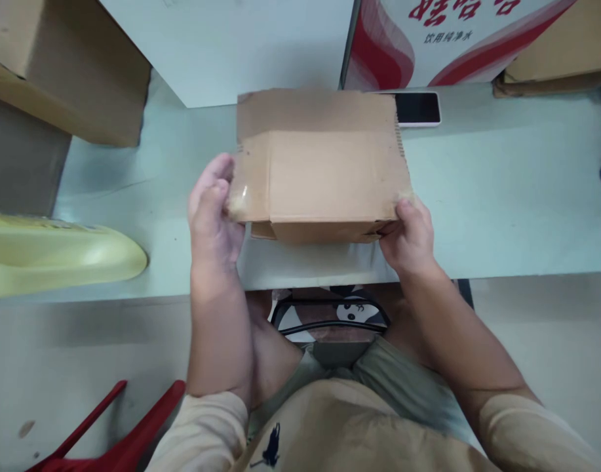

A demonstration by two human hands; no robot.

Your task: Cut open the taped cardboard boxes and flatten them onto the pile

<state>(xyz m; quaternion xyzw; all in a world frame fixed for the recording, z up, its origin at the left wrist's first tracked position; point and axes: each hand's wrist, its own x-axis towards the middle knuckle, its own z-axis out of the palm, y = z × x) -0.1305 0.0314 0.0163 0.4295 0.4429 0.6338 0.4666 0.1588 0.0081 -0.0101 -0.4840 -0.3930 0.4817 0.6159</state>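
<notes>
A brown cardboard box (324,174) is held over the front part of the pale table, one broad face turned up to me. Clear tape shines at its near left corner, and its right edge looks rough. My left hand (214,213) grips the left side, thumb near the taped corner. At the near right corner my right hand (411,233) is closed, with the thumb on top and the fingers partly hidden underneath. Behind the box lies a phone (421,108) with a dark screen, its left part covered by the cardboard.
White cartons (261,52) stand along the back of the pale table (501,196), one with red print (457,39). Large brown boxes (84,78) are at the left, flattened cardboard (565,46) at the back right. A yellow plastic object (69,255) sits left; a red stool (118,446) is below.
</notes>
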